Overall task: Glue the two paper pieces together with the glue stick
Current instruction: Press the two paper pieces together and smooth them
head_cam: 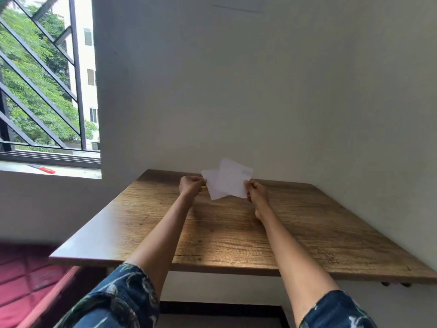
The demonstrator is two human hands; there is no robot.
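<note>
Two white paper pieces overlap in the air above the far part of the wooden table (236,233). My left hand (191,185) pinches the left paper piece (212,185) at its left edge. My right hand (256,189) pinches the right paper piece (233,177) at its lower right corner; that piece lies in front and reaches higher. A small yellow bit (203,187), possibly the glue stick, peeks out next to my left hand's fingers; most of it is hidden.
The table stands in a corner, with a plain wall behind it and on the right. A barred window (47,91) is on the left, with a red item (47,170) on its sill. A red cushioned surface (28,280) lies at lower left.
</note>
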